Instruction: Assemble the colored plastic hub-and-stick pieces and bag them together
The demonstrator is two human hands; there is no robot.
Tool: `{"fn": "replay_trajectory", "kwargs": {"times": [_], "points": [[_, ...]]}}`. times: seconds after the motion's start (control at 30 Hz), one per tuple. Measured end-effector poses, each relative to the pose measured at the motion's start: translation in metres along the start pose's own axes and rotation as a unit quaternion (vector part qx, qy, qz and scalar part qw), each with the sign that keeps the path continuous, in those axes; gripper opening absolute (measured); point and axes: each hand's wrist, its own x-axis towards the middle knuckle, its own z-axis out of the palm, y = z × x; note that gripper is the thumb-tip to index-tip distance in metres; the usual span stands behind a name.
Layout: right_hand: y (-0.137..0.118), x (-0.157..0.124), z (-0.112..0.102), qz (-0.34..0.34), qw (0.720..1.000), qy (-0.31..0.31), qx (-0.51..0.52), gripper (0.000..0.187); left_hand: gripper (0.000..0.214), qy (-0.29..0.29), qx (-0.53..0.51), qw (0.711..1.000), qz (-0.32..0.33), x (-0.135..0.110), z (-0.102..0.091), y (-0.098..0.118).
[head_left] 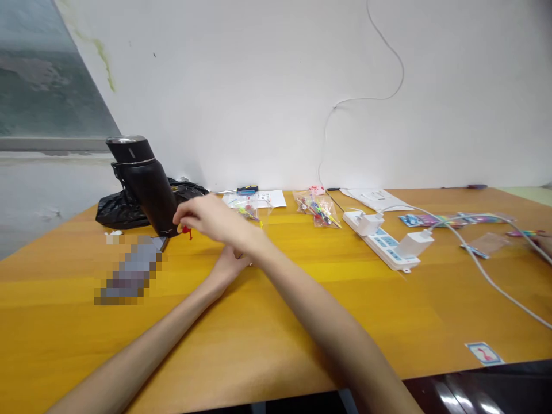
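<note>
The table (pixel 276 322) looks like smooth yellow-orange wood laminate with a soft sheen. Right by the pinching right hand (pixel 211 218), the tiny red piece (pixel 187 231) reads as glossy plastic. Just past it the black flask (pixel 144 184) is matt with a shiny metal-looking lid ring. Behind that, a crinkly glossy black plastic bag (pixel 116 210). Further right: clear plastic baggies (pixel 317 210), and a smooth white plastic power strip (pixel 382 238).

My right hand (pixel 211 218) crosses toward ten o'clock, fingers (pixel 181 217) pinched; my left hand (pixel 230 264) lies underneath, mostly hidden.
</note>
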Motion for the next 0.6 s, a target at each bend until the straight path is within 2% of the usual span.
{"fn": "replay_trajectory", "kwargs": {"times": [0.07,0.17,0.27,0.4,0.6], "points": [[-0.014,-0.012,-0.04,-0.017,0.997,0.043,0.065,0.019,0.051,-0.006,-0.004,1.0,-0.01,-0.005,-0.001,0.008],[-0.031,-0.04,-0.09,0.033,0.992,0.125,0.013,0.023,0.055,-0.016,-0.015,0.999,-0.029,-0.011,0.0,0.016],[-0.038,-0.066,-0.119,0.075,0.983,0.163,-0.044,0.027,0.054,-0.025,-0.016,0.999,-0.03,-0.013,0.001,0.017],[-0.03,-0.08,-0.13,0.128,0.976,0.142,-0.1,0.029,0.054,-0.023,0.0,0.999,-0.027,-0.013,0.002,0.018],[-0.016,-0.07,-0.119,0.116,0.988,0.014,-0.098,0.026,0.055,-0.018,0.005,0.999,-0.028,-0.013,0.003,0.019]]}}
